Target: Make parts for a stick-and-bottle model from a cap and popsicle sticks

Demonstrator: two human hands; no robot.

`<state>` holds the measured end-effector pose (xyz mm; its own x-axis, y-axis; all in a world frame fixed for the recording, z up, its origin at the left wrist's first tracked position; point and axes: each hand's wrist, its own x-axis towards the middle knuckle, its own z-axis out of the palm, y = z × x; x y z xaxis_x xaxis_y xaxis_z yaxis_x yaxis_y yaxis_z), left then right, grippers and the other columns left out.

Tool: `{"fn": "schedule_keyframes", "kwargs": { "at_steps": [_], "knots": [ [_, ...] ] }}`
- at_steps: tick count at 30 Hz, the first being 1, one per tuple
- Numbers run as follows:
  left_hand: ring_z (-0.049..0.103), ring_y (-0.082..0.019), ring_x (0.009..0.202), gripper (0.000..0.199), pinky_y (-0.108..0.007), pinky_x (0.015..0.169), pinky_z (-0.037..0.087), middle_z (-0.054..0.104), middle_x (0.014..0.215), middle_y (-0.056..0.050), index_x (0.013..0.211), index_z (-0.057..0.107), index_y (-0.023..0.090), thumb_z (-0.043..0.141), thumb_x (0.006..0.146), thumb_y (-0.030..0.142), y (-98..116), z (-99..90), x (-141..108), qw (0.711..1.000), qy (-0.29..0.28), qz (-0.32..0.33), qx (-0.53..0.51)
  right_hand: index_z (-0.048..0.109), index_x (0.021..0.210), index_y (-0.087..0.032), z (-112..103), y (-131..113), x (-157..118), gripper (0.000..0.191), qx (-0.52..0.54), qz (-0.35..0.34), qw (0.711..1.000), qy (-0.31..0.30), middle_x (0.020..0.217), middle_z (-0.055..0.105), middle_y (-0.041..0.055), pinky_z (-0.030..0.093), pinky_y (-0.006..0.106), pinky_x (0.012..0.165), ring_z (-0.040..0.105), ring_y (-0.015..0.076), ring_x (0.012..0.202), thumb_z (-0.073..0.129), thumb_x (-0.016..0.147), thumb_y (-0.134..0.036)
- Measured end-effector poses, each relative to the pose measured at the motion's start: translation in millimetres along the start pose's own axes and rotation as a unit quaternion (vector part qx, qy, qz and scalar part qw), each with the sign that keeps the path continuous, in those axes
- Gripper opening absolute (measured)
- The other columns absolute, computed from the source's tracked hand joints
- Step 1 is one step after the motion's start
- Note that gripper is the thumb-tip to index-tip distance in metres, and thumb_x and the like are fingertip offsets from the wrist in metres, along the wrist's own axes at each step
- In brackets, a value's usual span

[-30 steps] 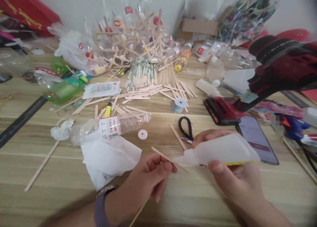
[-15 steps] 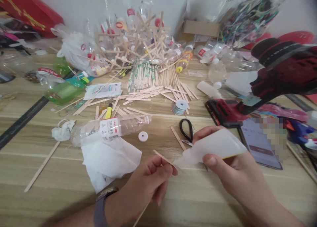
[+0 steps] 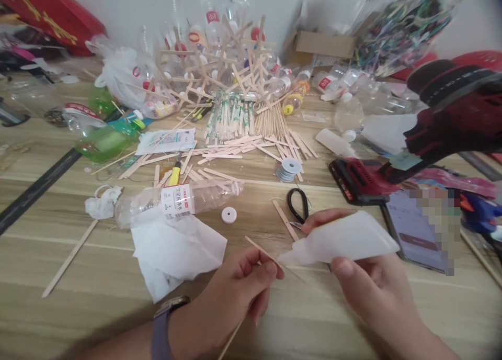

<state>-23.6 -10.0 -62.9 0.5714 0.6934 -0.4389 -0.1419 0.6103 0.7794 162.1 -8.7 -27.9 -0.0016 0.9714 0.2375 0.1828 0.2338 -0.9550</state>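
Note:
My left hand [image 3: 239,289], with a watch on its wrist, is closed round a flat wooden craft stick [image 3: 255,247]. A thin wooden stick [image 3: 230,340] also sticks out below this palm; how they join is hidden by the fingers. My right hand [image 3: 372,292] grips a white squeeze bottle [image 3: 349,239] lying on its side in the fingers. Its narrow nozzle points left, close to the craft stick by my left fingertips; I cannot tell if they touch. Just behind the bottle lie black-handled scissors [image 3: 297,205] and a loose craft stick [image 3: 285,220].
A clear plastic bottle [image 3: 214,195] and white tissue [image 3: 178,250] lie left of my hands, near a white disc [image 3: 229,215]. Farther back are a wire spool [image 3: 288,169], piled craft sticks [image 3: 231,152] and several bottles. A red power tool [image 3: 364,179] and phone [image 3: 415,232] stand at right.
The whole view has shifted slightly. The squeeze bottle has turned a little in my right hand, its nozzle still beside the craft stick. Both grips are kept.

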Motion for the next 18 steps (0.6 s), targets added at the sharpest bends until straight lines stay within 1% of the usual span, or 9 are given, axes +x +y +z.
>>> {"fn": "schedule_keyframes", "kwargs": {
  "at_steps": [4, 6, 9, 14, 16, 18],
  "knots": [
    [0.028, -0.006, 0.033, 0.04, -0.023, 0.041, 0.017, 0.04, 0.037, 0.012, 0.081, 0.056, 0.018, 0.06, 0.081, 0.058, 0.7, -0.1, -0.9, 1.0, -0.003, -0.004, 0.005, 0.066, 0.091, -0.029, 0.8, -0.2, 2.8, 0.028, -0.018, -0.007, 1.0, 0.013, 0.075, 0.064, 0.0008, 0.052, 0.023, 0.049, 0.061, 0.0157, 0.059, 0.068, 0.082, -0.055],
    [0.028, -0.006, 0.033, 0.041, -0.023, 0.04, 0.017, 0.04, 0.037, 0.012, 0.08, 0.056, 0.018, 0.061, 0.08, 0.059, 0.9, 0.2, -1.2, 1.0, -0.005, -0.005, 0.005, 0.065, 0.092, -0.029, 0.0, -0.1, 2.0, 0.025, -0.022, -0.001, 1.0, 0.007, 0.07, 0.062, -0.0006, 0.05, 0.023, 0.047, 0.06, 0.0149, 0.055, 0.067, 0.084, -0.053],
    [0.03, -0.006, 0.033, 0.046, -0.023, 0.04, 0.017, 0.04, 0.038, 0.012, 0.081, 0.055, 0.018, 0.062, 0.078, 0.063, 0.4, 1.0, -0.7, 1.0, -0.006, -0.011, 0.004, 0.063, 0.094, -0.03, -1.3, 0.2, 0.3, 0.023, -0.026, 0.005, 1.0, -0.004, 0.072, 0.064, -0.001, 0.051, 0.023, 0.05, 0.062, 0.0151, 0.058, 0.066, 0.086, -0.051],
    [0.03, -0.006, 0.032, 0.05, -0.022, 0.039, 0.018, 0.04, 0.037, 0.012, 0.081, 0.056, 0.018, 0.062, 0.076, 0.067, 1.7, 2.1, 0.0, 1.0, -0.009, -0.015, 0.005, 0.063, 0.094, -0.029, -1.1, 2.4, -0.5, 0.023, -0.012, 0.0, 1.0, -0.007, 0.074, 0.063, 0.0001, 0.049, 0.026, 0.047, 0.06, 0.0162, 0.057, 0.063, 0.088, -0.051],
    [0.03, -0.006, 0.032, 0.05, -0.022, 0.039, 0.018, 0.04, 0.037, 0.012, 0.081, 0.056, 0.018, 0.063, 0.075, 0.067, 3.5, 2.4, -0.6, 1.0, -0.016, -0.016, 0.007, 0.062, 0.098, -0.029, -1.6, 4.8, -2.1, 0.024, 0.0, 0.002, 1.0, -0.001, 0.081, 0.063, 0.0016, 0.05, 0.029, 0.053, 0.061, 0.0185, 0.064, 0.064, 0.087, -0.05],
    [0.03, -0.007, 0.032, 0.051, -0.022, 0.039, 0.018, 0.04, 0.037, 0.011, 0.081, 0.057, 0.018, 0.063, 0.074, 0.067, 5.2, 2.7, -1.4, 1.0, -0.021, -0.018, 0.007, 0.061, 0.102, -0.032, -2.8, 7.5, -4.8, 0.027, 0.014, 0.018, 1.0, 0.019, 0.088, 0.061, 0.0022, 0.049, 0.03, 0.059, 0.059, 0.0201, 0.073, 0.065, 0.085, -0.052]
  ]
}}
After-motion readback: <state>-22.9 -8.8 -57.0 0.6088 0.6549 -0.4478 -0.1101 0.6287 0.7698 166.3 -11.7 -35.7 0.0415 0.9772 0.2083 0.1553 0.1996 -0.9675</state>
